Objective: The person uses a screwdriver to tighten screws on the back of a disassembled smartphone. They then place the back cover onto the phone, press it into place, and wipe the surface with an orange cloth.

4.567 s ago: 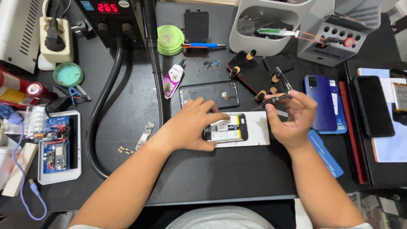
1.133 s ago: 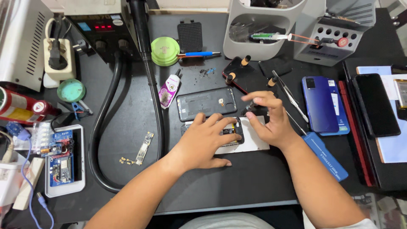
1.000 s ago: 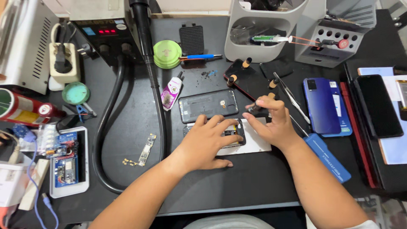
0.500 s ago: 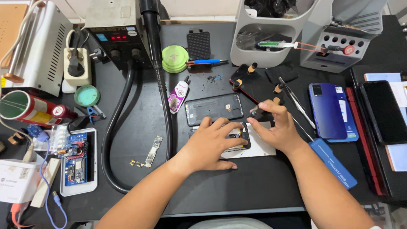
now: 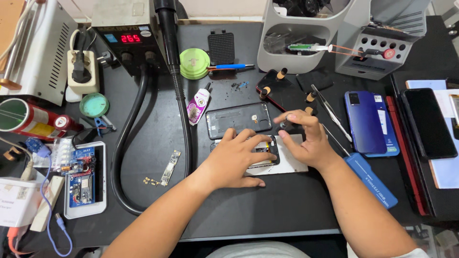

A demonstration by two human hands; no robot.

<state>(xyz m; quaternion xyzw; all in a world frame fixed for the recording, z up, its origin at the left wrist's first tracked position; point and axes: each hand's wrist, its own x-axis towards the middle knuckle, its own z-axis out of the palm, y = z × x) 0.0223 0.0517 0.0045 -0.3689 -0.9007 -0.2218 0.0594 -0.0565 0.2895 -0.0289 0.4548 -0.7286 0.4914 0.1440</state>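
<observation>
Left hand [image 5: 237,160] is lying flat, fingers spread, pressing down on the opened phone [image 5: 264,152]. The phone is sitting on a white pad [image 5: 290,165] on the black mat [image 5: 239,210]. Palm is covering most of the phone; only its right end is showing.

Right hand [image 5: 306,141] is hovering just right of that end, thumb and index curled toward each other over a small dark tool [image 5: 286,124]. Looks like a pinch on the tool, but contact is too small to confirm. Tool tip is sitting just above the phone's upper right corner.

Around the grip:
- Black back cover [image 5: 238,119] lying just beyond the left fingertips, not touching.
- Tweezers [image 5: 330,112] lying just right of the right hand.
- Blue phone [image 5: 370,123] further right, blue pry tool [image 5: 370,179] beside the right wrist.
- Small glue tube [image 5: 198,105] up-left of the cover.
- Hot-air hose [image 5: 181,110] running left of the left forearm, with a small board strip [image 5: 170,167] beside it.
- Hot-air station [image 5: 126,38] with red readout far up-left.
</observation>
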